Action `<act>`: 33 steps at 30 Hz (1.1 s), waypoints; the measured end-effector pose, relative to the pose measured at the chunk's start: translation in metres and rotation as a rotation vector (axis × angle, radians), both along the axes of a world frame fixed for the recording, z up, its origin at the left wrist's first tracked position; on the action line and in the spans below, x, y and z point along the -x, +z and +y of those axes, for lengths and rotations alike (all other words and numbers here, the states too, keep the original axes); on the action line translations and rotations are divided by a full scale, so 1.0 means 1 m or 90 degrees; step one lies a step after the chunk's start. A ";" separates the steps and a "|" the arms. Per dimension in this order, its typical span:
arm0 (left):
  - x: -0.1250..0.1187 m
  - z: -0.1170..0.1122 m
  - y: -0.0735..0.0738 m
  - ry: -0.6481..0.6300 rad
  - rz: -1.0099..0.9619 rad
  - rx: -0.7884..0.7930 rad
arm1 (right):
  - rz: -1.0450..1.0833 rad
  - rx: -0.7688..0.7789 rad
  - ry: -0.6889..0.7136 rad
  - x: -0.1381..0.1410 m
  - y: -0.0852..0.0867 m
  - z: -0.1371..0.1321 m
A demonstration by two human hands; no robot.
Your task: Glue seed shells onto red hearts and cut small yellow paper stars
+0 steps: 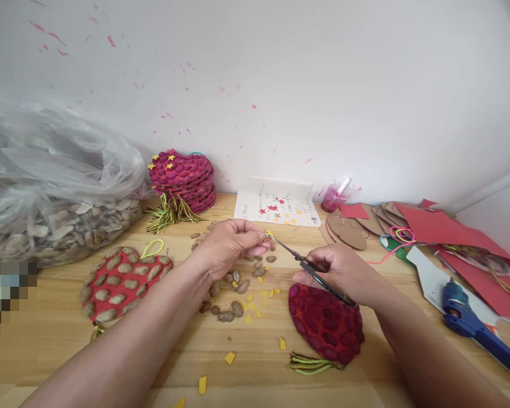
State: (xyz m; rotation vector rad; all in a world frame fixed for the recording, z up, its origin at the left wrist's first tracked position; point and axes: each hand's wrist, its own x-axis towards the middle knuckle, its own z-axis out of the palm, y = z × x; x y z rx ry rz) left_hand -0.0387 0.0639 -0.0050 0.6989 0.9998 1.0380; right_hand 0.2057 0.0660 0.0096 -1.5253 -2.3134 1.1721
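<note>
Between its thumb and fingers my left hand (236,243) pinches a small yellow paper piece (269,233), partly hidden by the fingertips. My right hand (340,272) grips dark-handled scissors (295,253), whose tips reach the yellow piece. Below that hand lies a dark red heart (325,326) covered in purple-painted peanut shells, with a green and brown tassel. Left of my left forearm rests a red heart (125,283) with unpainted peanut shells and a yellow loop. Loose peanut shells (226,316) and yellow paper scraps (250,297) are scattered on the table under my hands.
A stack of purple hearts (182,175) stands by the wall. White paper (249,204) holds red and yellow stars. A paint cup (332,198), cardboard pieces (348,229), red paper (463,232) and a blue glue gun (463,314) lie right. A bag of shells (59,181) fills the left.
</note>
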 end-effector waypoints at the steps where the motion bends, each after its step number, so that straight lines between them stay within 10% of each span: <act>1: 0.000 0.000 0.000 0.001 -0.001 0.000 | 0.000 0.000 0.000 0.000 0.000 0.000; 33: -0.002 0.001 0.001 0.027 0.004 0.000 | -0.011 -0.053 -0.009 0.003 -0.002 -0.001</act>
